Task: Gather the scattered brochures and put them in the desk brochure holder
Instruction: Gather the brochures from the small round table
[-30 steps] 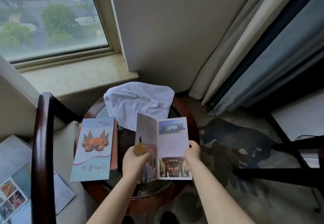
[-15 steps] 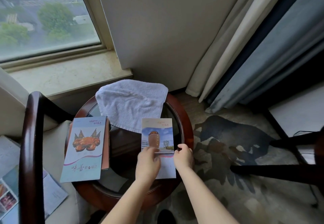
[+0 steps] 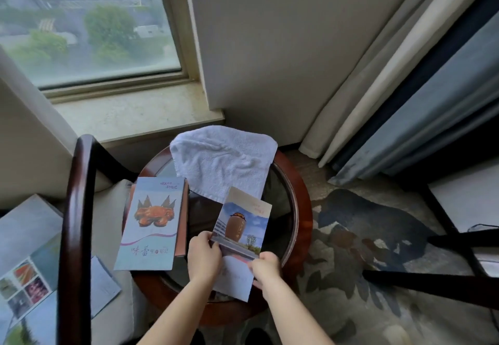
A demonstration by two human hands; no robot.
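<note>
A folded brochure with a brown jar on its cover [image 3: 244, 226] is held tilted over the round table [image 3: 299, 226]. My left hand [image 3: 204, 257] pinches its left edge and my right hand [image 3: 266, 267] grips its lower right edge. A pale blue brochure with an orange crab picture [image 3: 152, 223] lies on the table's left side, on top of a salmon-coloured one whose edge shows. More brochures [image 3: 27, 263] lie on the chair seat at the far left. No brochure holder is in view.
A white towel [image 3: 224, 159] covers the back of the table. A dark wooden chair arm [image 3: 78, 223] curves up on the left. Window sill behind, curtains [image 3: 405, 88] at right, patterned carpet and dark chair legs [image 3: 432, 282] on the right.
The jar brochure was open like a book a second ago; it is now folded shut with its cover up. It has tilted to the right since half a second ago.
</note>
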